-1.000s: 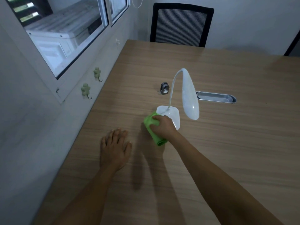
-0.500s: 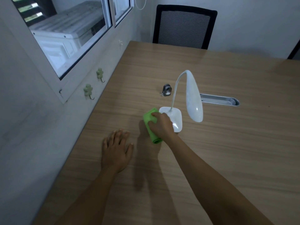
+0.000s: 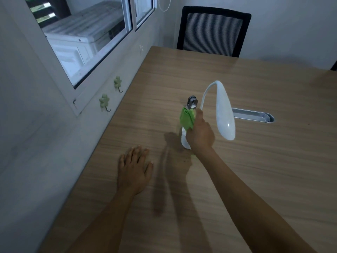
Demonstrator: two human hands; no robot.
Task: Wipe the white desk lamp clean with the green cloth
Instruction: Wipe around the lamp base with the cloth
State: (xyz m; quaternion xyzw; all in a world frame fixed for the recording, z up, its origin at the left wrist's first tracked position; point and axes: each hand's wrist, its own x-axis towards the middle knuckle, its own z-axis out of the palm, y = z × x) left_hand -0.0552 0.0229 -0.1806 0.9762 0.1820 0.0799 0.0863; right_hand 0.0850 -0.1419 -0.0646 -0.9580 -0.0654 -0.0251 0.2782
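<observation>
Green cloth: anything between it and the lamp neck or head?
Nothing visible. The right hand holds the green cloth over the lamp base, beside the neck. The small metal object sits behind, off the path to the head.

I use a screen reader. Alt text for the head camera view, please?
A right hand presses a green cloth against a white desk lamp above its base on a wooden table. The left hand rests flat nearby.

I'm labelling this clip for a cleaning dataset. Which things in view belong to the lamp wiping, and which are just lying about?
In the job:
white desk lamp
green cloth, held in the right hand

Just about:
left hand, flat on the desk
small metal object
metal cable slot
chair
wall hooks
</observation>
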